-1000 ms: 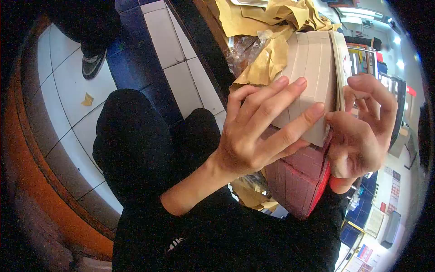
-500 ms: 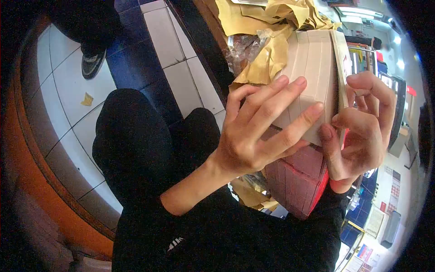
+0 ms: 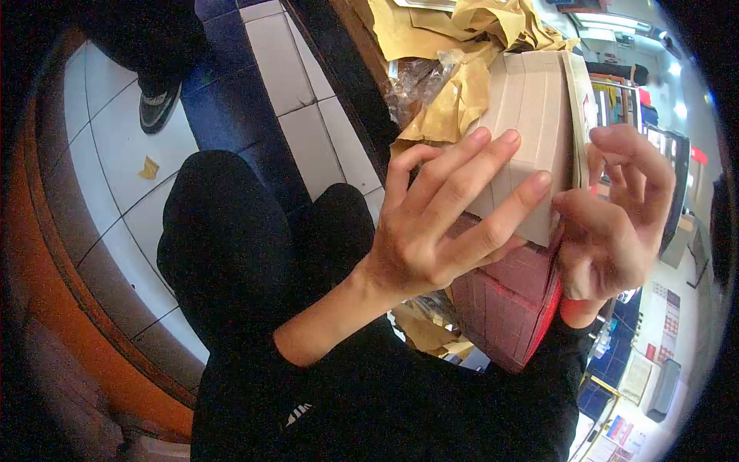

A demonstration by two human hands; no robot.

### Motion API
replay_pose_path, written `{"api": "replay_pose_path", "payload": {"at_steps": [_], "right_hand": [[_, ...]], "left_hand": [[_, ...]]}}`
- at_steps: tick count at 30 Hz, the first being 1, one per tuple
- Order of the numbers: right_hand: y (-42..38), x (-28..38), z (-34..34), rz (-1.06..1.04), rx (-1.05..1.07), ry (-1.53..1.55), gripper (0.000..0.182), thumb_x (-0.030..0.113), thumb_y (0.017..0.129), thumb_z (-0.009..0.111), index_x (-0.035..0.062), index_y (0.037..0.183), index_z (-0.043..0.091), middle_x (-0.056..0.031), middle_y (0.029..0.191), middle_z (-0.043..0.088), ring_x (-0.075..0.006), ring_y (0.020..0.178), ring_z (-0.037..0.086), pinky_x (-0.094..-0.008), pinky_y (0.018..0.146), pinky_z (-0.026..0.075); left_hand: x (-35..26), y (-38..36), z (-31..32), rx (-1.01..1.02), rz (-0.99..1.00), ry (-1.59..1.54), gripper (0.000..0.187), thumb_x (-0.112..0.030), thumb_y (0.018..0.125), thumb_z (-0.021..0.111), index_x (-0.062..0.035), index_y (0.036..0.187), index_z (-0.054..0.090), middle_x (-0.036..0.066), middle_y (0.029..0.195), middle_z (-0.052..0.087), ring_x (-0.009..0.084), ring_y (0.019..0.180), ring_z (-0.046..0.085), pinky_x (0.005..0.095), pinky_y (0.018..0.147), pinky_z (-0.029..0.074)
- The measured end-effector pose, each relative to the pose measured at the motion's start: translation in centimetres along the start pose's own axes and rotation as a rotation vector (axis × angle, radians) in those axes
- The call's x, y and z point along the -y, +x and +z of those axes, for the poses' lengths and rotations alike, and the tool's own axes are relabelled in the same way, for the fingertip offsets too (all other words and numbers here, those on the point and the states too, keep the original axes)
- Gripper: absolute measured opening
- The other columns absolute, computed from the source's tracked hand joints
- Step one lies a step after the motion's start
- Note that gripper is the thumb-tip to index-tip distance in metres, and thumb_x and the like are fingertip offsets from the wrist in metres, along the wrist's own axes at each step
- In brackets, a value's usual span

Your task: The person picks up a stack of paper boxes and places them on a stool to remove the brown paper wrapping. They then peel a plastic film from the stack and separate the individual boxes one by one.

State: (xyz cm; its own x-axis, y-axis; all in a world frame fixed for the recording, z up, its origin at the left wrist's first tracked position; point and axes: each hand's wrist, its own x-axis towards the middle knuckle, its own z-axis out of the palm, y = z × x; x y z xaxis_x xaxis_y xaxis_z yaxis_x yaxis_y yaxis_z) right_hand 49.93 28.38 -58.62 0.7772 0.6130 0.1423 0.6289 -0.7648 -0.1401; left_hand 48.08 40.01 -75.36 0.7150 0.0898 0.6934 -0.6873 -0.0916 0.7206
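Observation:
A thick block of pale paper [image 3: 531, 100] with creased bands stands above a dark pink, block-shaped stack [image 3: 500, 312] with a bright red side. My left hand [image 3: 443, 208] lies across the pale block, fingers spread and pressing on its face, thumb low near the pink stack. At the block's right edge is my right hand [image 3: 616, 215], its fingers loosely curled and apart. The index fingertip touches or nearly touches the edge of the sheets. Its thumb tip is not clear, and I see nothing held between the fingers.
Torn brown paper [image 3: 462, 88] and crumpled clear plastic [image 3: 419, 85] lie beside the block. More brown paper [image 3: 431, 327] is below my left hand. Another person's shoe [image 3: 159, 108] stands on the tiled floor [image 3: 100, 169], near a paper scrap [image 3: 149, 167]. Shelving and wall papers are at right.
The right thumb has drawn away from the block's edge and folded back, while the right index fingertip has moved slightly left. My left hand and the block look unchanged.

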Motion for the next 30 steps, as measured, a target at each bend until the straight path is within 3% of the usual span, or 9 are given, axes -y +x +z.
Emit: {"api": "replay_pose_path", "payload": {"at_steps": [4, 7, 10, 13, 16, 30], "right_hand": [[0.1, 0.5, -0.1, 0.042, 0.029, -0.027, 0.022, 0.018, 0.075, 0.069, -0.0005, 0.079, 0.059, -0.0284, 0.115, 0.048, -0.0347, 0.099, 0.055, -0.0474, 0.085, 0.047], [0.2, 0.5, 0.6, 0.02, -0.02, -0.047, 0.019, 0.014, 0.073, 0.069, -0.0004, 0.078, 0.057, -0.028, 0.115, 0.048, -0.0354, 0.1, 0.056, -0.0478, 0.087, 0.046], [0.1, 0.4, 0.7, 0.023, -0.032, -0.046, 0.017, 0.01, 0.072, 0.069, -0.0002, 0.077, 0.057, -0.0278, 0.116, 0.047, -0.0353, 0.1, 0.056, -0.048, 0.089, 0.046], [0.0, 0.3, 0.7, 0.024, -0.04, -0.026, 0.016, 0.008, 0.071, 0.069, 0.0, 0.077, 0.057, -0.0277, 0.116, 0.047, -0.0351, 0.1, 0.056, -0.0488, 0.089, 0.046], [0.0, 0.3, 0.6, 0.041, -0.033, -0.013, 0.016, 0.008, 0.071, 0.069, 0.0002, 0.077, 0.056, -0.0277, 0.116, 0.047, -0.0352, 0.1, 0.056, -0.0496, 0.09, 0.046], [0.0, 0.4, 0.5, 0.045, -0.043, 0.002, 0.017, 0.01, 0.074, 0.068, -0.0017, 0.078, 0.058, -0.0276, 0.117, 0.047, -0.0338, 0.101, 0.054, -0.0476, 0.086, 0.047]], "left_hand": [[0.0, -0.1, 0.1, -0.01, -0.004, -0.011, 0.045, -0.041, 0.088, 0.061, -0.0105, 0.122, 0.061, 0.02, 0.123, 0.06, 0.0314, 0.109, 0.06, 0.0391, 0.084, 0.045], [-0.7, 0.0, 0.3, -0.035, -0.122, -0.047, 0.042, -0.034, 0.08, 0.07, -0.0202, 0.119, 0.064, 0.011, 0.127, 0.059, 0.0245, 0.113, 0.057, 0.0375, 0.086, 0.042], [-0.7, 0.0, 0.1, -0.02, -0.121, -0.048, 0.045, -0.034, 0.078, 0.072, -0.0199, 0.12, 0.063, 0.011, 0.126, 0.06, 0.0243, 0.114, 0.057, 0.0374, 0.085, 0.042], [0.1, -0.2, 0.2, -0.011, 0.0, 0.009, 0.046, -0.042, 0.088, 0.06, -0.0102, 0.12, 0.063, 0.02, 0.123, 0.059, 0.0313, 0.11, 0.059, 0.0389, 0.084, 0.045], [-0.8, 0.0, 0.1, -0.01, -0.124, -0.053, 0.045, -0.034, 0.079, 0.07, -0.02, 0.121, 0.063, 0.011, 0.127, 0.059, 0.0246, 0.114, 0.057, 0.0373, 0.085, 0.042], [-0.7, -0.1, 0.1, -0.011, -0.121, -0.059, 0.047, -0.032, 0.078, 0.07, -0.0197, 0.123, 0.062, 0.011, 0.128, 0.058, 0.0251, 0.113, 0.057, 0.0378, 0.085, 0.041]]}}
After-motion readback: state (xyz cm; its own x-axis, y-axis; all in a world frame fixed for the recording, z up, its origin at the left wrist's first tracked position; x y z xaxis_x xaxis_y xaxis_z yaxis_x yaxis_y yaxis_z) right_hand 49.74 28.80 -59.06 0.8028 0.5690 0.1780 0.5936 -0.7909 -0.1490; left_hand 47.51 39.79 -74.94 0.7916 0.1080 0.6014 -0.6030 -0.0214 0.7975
